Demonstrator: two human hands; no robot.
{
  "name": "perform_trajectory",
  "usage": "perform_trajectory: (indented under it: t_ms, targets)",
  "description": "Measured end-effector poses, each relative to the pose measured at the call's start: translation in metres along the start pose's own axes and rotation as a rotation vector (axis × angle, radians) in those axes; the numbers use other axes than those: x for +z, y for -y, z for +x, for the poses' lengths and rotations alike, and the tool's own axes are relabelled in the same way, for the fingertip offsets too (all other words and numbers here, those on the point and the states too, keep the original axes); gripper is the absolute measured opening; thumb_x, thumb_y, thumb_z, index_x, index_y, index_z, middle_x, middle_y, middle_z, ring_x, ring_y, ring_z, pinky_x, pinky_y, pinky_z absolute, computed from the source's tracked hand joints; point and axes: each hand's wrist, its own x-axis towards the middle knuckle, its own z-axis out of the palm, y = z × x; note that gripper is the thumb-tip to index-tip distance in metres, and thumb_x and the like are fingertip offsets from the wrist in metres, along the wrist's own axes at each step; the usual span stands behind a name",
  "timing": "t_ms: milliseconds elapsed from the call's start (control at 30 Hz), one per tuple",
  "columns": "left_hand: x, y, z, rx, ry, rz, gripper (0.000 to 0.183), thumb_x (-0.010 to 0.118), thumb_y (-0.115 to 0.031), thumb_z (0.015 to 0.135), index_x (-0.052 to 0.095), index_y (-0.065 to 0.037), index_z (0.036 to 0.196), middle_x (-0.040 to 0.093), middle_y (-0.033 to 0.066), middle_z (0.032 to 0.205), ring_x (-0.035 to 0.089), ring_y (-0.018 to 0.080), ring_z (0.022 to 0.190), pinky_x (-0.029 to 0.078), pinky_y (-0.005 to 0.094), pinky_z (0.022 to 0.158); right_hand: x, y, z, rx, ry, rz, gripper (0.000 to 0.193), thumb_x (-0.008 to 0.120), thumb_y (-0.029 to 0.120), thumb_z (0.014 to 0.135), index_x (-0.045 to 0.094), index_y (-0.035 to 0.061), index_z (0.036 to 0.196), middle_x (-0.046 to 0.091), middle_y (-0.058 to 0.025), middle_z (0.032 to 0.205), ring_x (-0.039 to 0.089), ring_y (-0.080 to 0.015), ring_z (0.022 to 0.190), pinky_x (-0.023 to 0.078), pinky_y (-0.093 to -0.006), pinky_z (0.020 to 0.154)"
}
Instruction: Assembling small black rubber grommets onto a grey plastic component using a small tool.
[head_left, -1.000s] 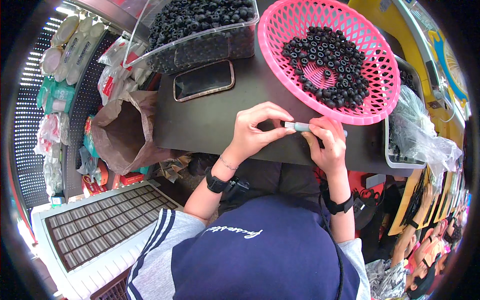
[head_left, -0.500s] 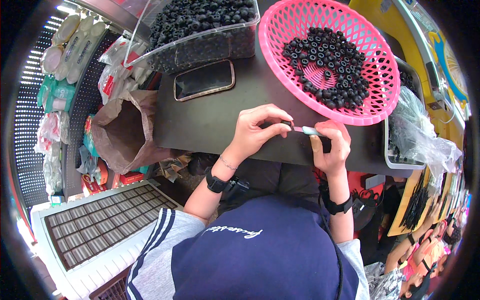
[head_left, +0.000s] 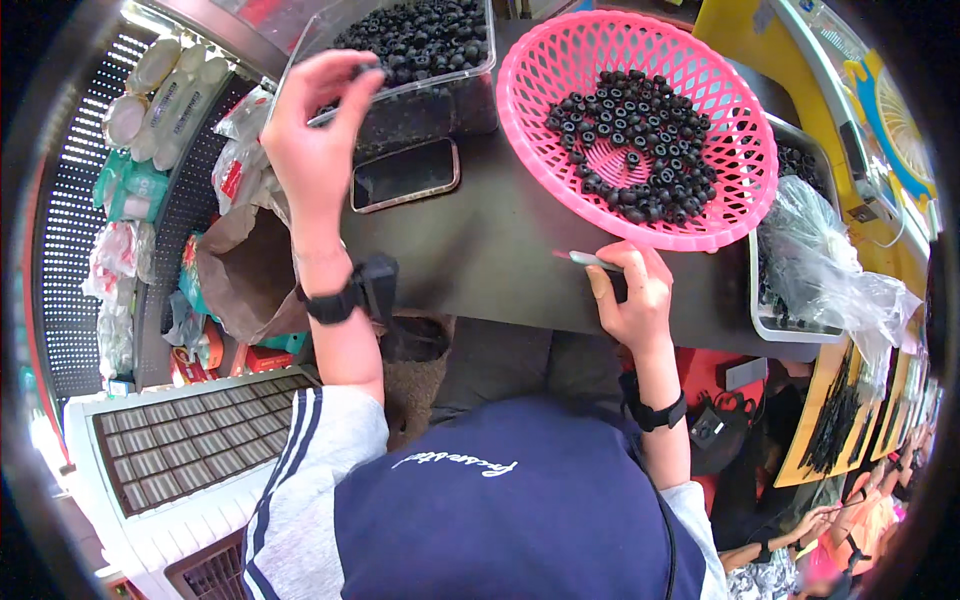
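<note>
My left hand (head_left: 318,125) is raised at the near left corner of a clear plastic box (head_left: 440,107) heaped with small black round pieces (head_left: 420,40). A small black piece (head_left: 366,69) shows between its thumb and fingertips. Just below the near rim of a pink lattice basket (head_left: 640,237), my right hand (head_left: 637,290) is closed around a small knife (head_left: 588,260) with a pale handle and a thin pinkish blade, which points left. Inside the basket lie many black pieces (head_left: 650,130) with ring-shaped ends; some stand with their openings up.
A phone (head_left: 406,176) lies on the dark table (head_left: 480,250) beside the box. To the right are a metal tray (head_left: 790,332) and a clear plastic bag (head_left: 830,260). An open brown sack (head_left: 250,275) stands left of the table, above a white appliance with a grille (head_left: 190,440).
My left hand has moved from beside the knife up and left to the clear box, with a black piece in its fingers. My right hand keeps the knife and has shifted slightly left.
</note>
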Motion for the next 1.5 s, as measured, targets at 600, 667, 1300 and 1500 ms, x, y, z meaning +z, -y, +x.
perform_trajectory:
  t_ms: [600, 667, 1300, 1500]
  targets:
    - [0.172, -0.049, -0.021, 0.391, 1.095, -0.073, 0.033, 0.062, -0.005, 0.086, 0.058, -0.002, 0.119, 0.06, 0.0139, 0.115, 0.062, 0.032, 0.102, 0.051, 0.0377, 0.089, -0.001, -0.007, -0.002, -0.031, 0.026, 0.003, 0.019, 0.073, 0.01, 0.078, 0.059, 0.0032, 0.087, 0.063, -0.0096, 0.079, 0.063, -0.0292, 0.075, 0.05, -0.0392, 0.07]
    - [0.183, -0.037, -0.028, 0.483, 1.185, 0.04, 0.032, 0.06, -0.005, 0.087, 0.06, -0.003, 0.119, 0.057, 0.0146, 0.116, 0.061, 0.0333, 0.105, 0.05, 0.0388, 0.09, 0.001, -0.006, -0.002, -0.046, 0.02, 0.012, 0.018, 0.073, 0.01, 0.078, 0.058, 0.0033, 0.087, 0.063, -0.0095, 0.079, 0.063, -0.0289, 0.075, 0.049, -0.0392, 0.071]
    - [0.123, -0.065, -0.01, 0.192, 0.752, -0.316, 0.017, 0.066, -0.005, 0.086, 0.062, 0.0, 0.102, 0.059, 0.0105, 0.099, 0.064, 0.0194, 0.086, 0.053, 0.0297, 0.075, -0.001, 0.001, 0.002, 0.047, 0.066, -0.03, 0.017, 0.073, 0.011, 0.078, 0.061, 0.0025, 0.086, 0.064, -0.0111, 0.078, 0.063, -0.0301, 0.075, 0.05, -0.0402, 0.07]
    - [0.061, -0.051, -0.063, -0.084, 0.298, -0.506, 0.021, 0.07, 0.003, 0.084, 0.063, 0.003, 0.105, 0.059, 0.0098, 0.111, 0.06, 0.0126, 0.092, 0.052, 0.0251, 0.076, 0.003, 0.001, 0.002, 0.053, -0.004, -0.093, 0.017, 0.075, 0.01, 0.078, 0.062, 0.0044, 0.087, 0.065, -0.0102, 0.076, 0.064, -0.0294, 0.071, 0.049, -0.0396, 0.067]
